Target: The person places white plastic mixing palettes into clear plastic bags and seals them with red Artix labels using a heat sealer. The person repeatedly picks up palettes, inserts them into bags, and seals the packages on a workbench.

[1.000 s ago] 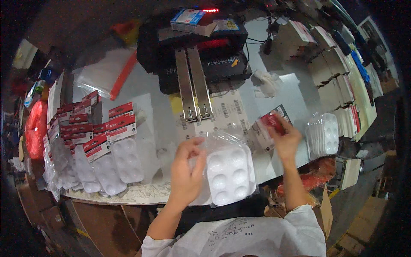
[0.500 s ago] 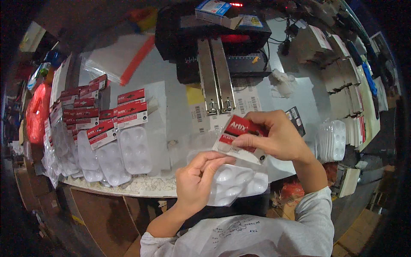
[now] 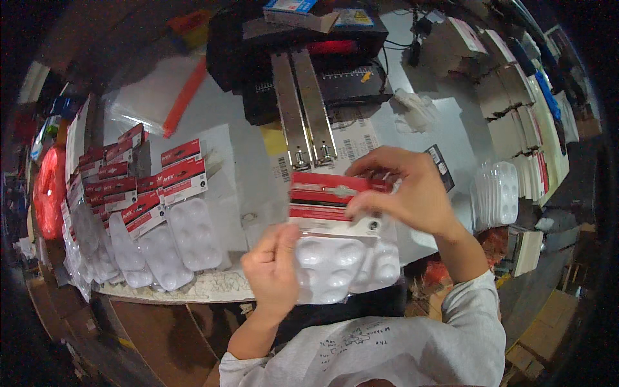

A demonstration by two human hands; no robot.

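Note:
A red and white header card (image 3: 319, 201) lies over the upper end of a white plastic paint palette (image 3: 329, 264) in front of me. My right hand (image 3: 409, 193) grips the card's right part between thumb and fingers. With its fingers closed, my left hand (image 3: 274, 267) pinches at the left edge, where card and palette meet; whether it has the card, the palette or a clear bag is hard to make out. Beneath, to the right, shows another white palette (image 3: 385, 264).
Behind the card stands a black machine (image 3: 258, 97) with two long metal arms (image 3: 303, 109) pointing at me. Carded palettes (image 3: 193, 232) lie at the left. Clear bags (image 3: 148, 97) lie beyond them. A palette stack (image 3: 496, 197) and card stacks (image 3: 509, 129) line the right side.
The card has gone from tilted to nearly level across the palette's top. My left hand has moved left, from the card's lower edge to its left side. The whole view has shifted slightly.

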